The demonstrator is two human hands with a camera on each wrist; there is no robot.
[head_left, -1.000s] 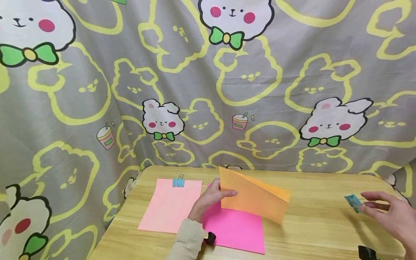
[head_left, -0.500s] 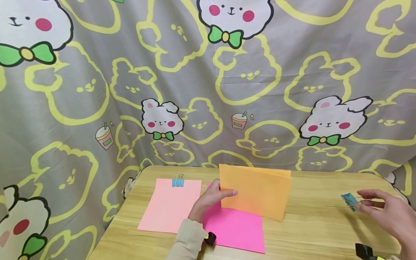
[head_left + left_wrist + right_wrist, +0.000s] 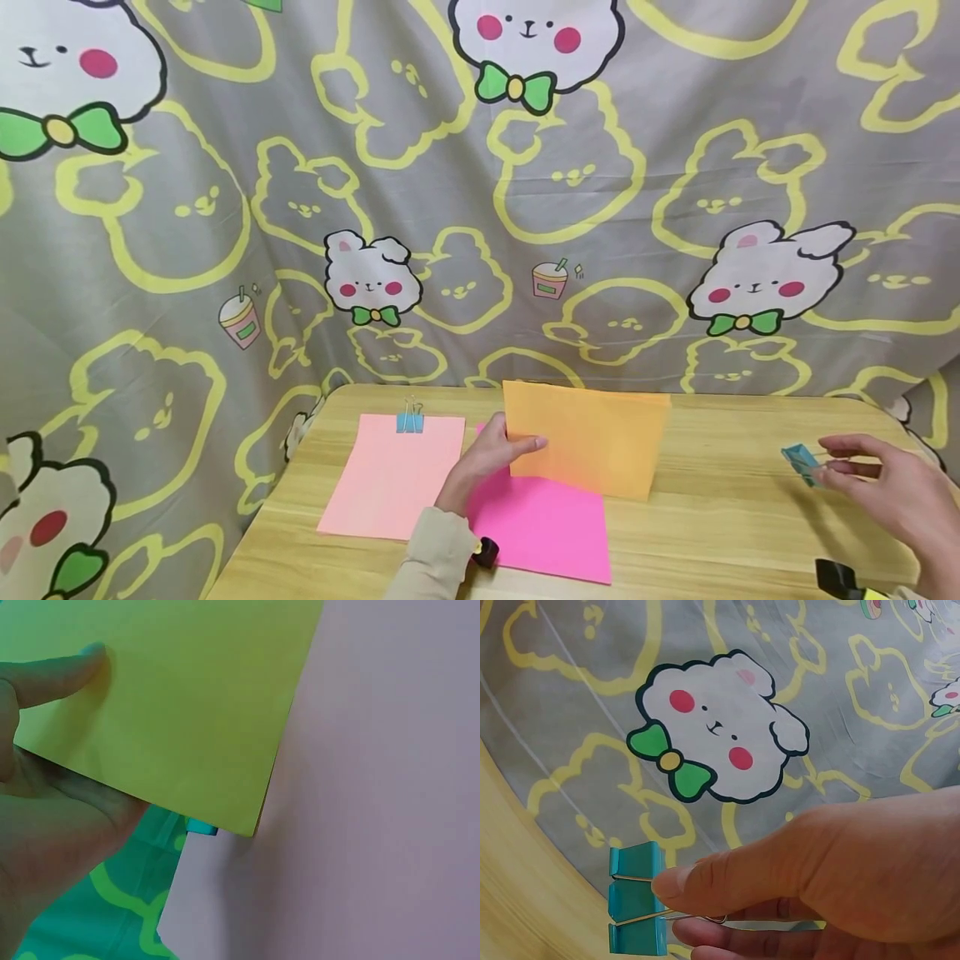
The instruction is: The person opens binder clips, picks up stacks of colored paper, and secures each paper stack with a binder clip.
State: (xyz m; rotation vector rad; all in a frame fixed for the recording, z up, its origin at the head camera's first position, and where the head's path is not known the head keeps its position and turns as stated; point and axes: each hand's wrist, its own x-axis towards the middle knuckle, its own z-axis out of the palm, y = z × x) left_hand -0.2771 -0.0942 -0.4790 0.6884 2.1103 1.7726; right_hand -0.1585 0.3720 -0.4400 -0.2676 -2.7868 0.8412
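Observation:
My left hand [image 3: 491, 454] pinches the left edge of an orange paper stack [image 3: 585, 437], thumb on the near face and the other fingers behind it. The stack stands on edge over a magenta sheet [image 3: 551, 529] lying on the table. In the left wrist view the thumb lies flat along the orange paper [image 3: 187, 712], which looks yellowish there. Away to the right, my right hand [image 3: 888, 483] holds a blue binder clip [image 3: 801, 463] above the table. The right wrist view shows thumb and fingers pinching the wire handles of the binder clip [image 3: 636, 900].
Left of the magenta sheet lies a pale pink paper stack [image 3: 397, 483], with another blue binder clip [image 3: 409, 422] on its top edge, handles up. Behind the wooden table [image 3: 720, 533] hangs a grey cartoon-print curtain [image 3: 442, 192].
The orange paper's right end has swung from slanting downward to nearly level, its sheets now closer together. My right hand has drifted slightly left with the binder clip; the left hand stays put.

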